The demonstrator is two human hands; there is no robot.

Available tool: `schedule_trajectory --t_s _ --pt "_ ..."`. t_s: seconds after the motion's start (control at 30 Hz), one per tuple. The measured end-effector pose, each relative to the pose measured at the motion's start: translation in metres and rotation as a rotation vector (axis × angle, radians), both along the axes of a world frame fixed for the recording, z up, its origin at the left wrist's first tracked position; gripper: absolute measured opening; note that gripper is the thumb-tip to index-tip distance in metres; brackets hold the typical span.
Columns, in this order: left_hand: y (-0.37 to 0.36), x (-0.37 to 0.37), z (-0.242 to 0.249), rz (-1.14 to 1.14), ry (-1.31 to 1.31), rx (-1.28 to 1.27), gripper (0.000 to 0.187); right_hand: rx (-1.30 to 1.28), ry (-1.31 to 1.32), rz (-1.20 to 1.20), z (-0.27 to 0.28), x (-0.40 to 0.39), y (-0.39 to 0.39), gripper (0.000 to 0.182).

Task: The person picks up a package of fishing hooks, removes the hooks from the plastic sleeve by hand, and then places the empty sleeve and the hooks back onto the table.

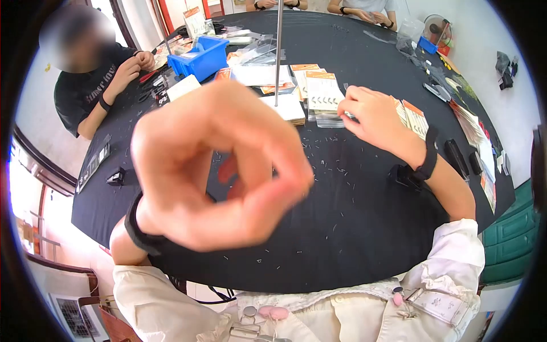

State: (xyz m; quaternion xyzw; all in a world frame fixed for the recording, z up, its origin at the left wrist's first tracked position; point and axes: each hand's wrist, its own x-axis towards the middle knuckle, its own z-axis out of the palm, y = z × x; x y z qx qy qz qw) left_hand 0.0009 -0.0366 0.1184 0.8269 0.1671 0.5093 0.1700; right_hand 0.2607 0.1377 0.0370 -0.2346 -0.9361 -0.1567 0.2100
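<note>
Close to the camera, my left hand [219,165] is raised over the table, its thumb and index finger pressed together in a ring; whatever the tips might hold is too small to make out. My right hand [379,119] is lower and to the right, fingers bent, beside a printed card [323,91] in a clear bag. Its fingertips are near the card's right edge, and I cannot tell whether they hold anything. More orange-and-white cards [414,118] lie partly behind my right hand. A white stack [288,107] sits by a thin metal rod [279,51].
A blue bin [199,58] stands at the back left, near a seated person [94,74]. Other people's hands show at the far edge. Black clips, papers and a stapler-like tool [437,92] lie around the black table [342,228], with small staple-like bits scattered across it.
</note>
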Motion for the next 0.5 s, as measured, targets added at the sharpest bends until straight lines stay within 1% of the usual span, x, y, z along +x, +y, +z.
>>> schedule_trajectory --t_s 0.07,0.1,0.13,0.17,0.2,0.27,0.3,0.33,0.4,0.47,0.5 --pt "0.009 -0.003 -0.003 0.068 -0.015 -0.090 0.019 -0.077 0.106 -0.034 0.013 0.004 -0.011 0.005" --pt "0.009 -0.003 -0.003 0.103 -0.032 -0.171 0.018 -0.090 0.181 0.021 0.016 0.009 -0.016 0.005" --pt "0.009 -0.003 -0.004 0.138 -0.051 -0.249 0.017 -0.096 0.180 0.019 0.023 0.016 -0.026 0.005" --pt "0.009 0.000 -0.005 0.135 -0.116 -0.280 0.014 -0.219 0.121 0.035 0.033 0.023 -0.041 0.006" --pt "0.009 0.001 -0.006 0.133 -0.116 -0.282 0.014 -0.339 0.062 0.052 0.040 0.031 -0.054 0.008" --pt "0.011 0.002 -0.005 0.115 -0.115 -0.251 0.013 -0.585 0.048 0.327 0.048 0.045 -0.071 0.011" --pt "0.012 0.002 -0.006 0.113 -0.117 -0.251 0.013 -0.591 -0.024 0.415 0.052 0.052 -0.074 0.011" --pt "0.013 0.001 -0.007 0.107 -0.083 -0.284 0.013 -0.714 -0.023 0.438 0.051 0.058 -0.078 0.012" --pt "0.016 0.000 -0.009 0.099 -0.049 -0.320 0.012 -0.843 -0.091 0.414 0.051 0.067 -0.080 0.011" --pt "0.020 0.000 -0.017 0.101 -0.056 -0.357 0.012 -0.939 -0.102 0.436 0.043 0.072 -0.070 0.011" --pt "0.018 0.001 -0.016 0.120 -0.053 -0.417 0.011 -0.958 -0.095 0.422 0.043 0.072 -0.067 0.013"
